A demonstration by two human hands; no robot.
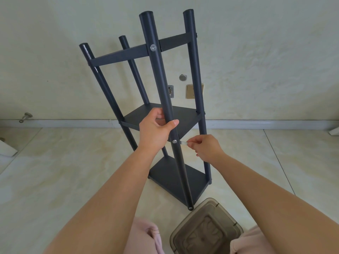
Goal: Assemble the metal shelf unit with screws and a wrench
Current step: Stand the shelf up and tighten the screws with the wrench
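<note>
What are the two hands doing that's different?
The left hand wraps around the front pole of the shelf unit, while the right hand pinches a small silvery tool. The left hand sits above the lower screw; the right hand is level with it, off to the side. Both are bare and at the same pole.

The shelf unit (161,114) looks like dark grey painted metal, smooth with a soft satin sheen on the round posts and flatter, more matt on the shelf panels, and the screw heads (153,47) are bright shiny metal. Floor (55,171) is glossy cream tile with a marbled look, and the wall (256,61) is a matt, slightly blotchy painted surface. The bin (207,230) near the bottom edge is smoky see-through plastic, and the pink cloth (145,235) beside it looks soft.
</note>
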